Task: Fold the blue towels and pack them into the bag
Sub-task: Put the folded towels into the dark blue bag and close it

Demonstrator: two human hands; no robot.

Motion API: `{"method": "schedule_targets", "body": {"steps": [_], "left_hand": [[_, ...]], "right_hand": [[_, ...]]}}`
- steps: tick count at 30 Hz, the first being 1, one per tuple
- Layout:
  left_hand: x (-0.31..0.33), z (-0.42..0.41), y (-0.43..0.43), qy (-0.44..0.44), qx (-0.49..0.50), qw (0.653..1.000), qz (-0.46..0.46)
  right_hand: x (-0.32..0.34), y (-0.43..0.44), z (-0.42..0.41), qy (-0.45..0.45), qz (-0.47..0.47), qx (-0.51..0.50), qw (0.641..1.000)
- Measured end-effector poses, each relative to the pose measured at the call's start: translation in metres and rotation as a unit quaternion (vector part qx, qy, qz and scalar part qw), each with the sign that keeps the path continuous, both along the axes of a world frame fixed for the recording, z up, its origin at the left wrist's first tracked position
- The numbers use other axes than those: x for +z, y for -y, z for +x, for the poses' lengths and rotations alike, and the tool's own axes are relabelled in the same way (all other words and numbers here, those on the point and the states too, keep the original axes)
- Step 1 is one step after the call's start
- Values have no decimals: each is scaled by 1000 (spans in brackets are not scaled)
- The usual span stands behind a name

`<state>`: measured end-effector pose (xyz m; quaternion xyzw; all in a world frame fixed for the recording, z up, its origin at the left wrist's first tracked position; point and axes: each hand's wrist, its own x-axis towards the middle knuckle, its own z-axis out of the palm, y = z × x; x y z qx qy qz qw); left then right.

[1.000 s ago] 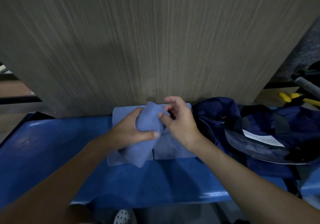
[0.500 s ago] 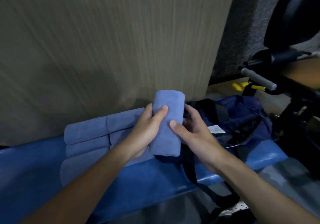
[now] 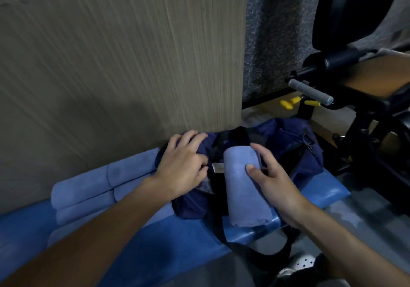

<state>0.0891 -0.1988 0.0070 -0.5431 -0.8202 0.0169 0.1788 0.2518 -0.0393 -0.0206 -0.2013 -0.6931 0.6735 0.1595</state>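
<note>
- Blue cloth fills my right hand (image 3: pixel 273 184): I grip the rolled towel (image 3: pixel 244 189), thumb pressed on its top and fingers curled round its far side.
- That rolled towel lies lengthwise over the open mouth of the navy bag (image 3: pixel 297 153). Its far end is above the bag's dark inside, and its near end reaches out over the front edge of the bench (image 3: pixel 155 242).
- My left hand (image 3: pixel 184 167) sits on the bag's left rim, fingers bent over the navy fabric and bunching it. The thumb is just beside a white label (image 3: pixel 218 167) inside the opening.
- The bag rests on the right part of the blue padded bench, at the foot of a wood-grain panel (image 3: pixel 122 65).
- Just left of the bag, the folded towels (image 3: pixel 88 191) lie stacked on the bench against that panel.
- A black strap (image 3: pixel 218 231) from the bag hangs down over the bench's front edge.
- To the right stands a black exercise machine (image 3: pixel 366 131) with a grey handle (image 3: pixel 310 91). Two yellow pieces (image 3: pixel 288 104) show near the handle, and I cannot tell what they are.
- A white perforated shoe (image 3: pixel 304 263) shows below the bench, bottom right.
</note>
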Motion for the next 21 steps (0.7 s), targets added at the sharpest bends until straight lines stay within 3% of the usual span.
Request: {"method": "schedule_targets", "body": {"steps": [4, 7, 10, 13, 16, 21], "left_hand": [[-5, -7, -9, 45, 93, 994, -29], [-1, -12, -10, 156, 162, 974, -28], [11, -12, -14, 232, 164, 959, 16], [20, -6, -16, 239, 148, 959, 23], [26, -4, -14, 229, 132, 964, 11], [34, -6, 0, 233, 127, 964, -6]], "right_hand": [[-8, -2, 3, 21, 16, 43, 999], [-9, -3, 4, 49, 50, 72, 995], [-7, -9, -1, 115, 44, 75, 990], [0, -16, -11, 156, -27, 51, 986], [7, -22, -30, 128, -55, -1, 990], [14, -46, -59, -6, -68, -95, 993]]}}
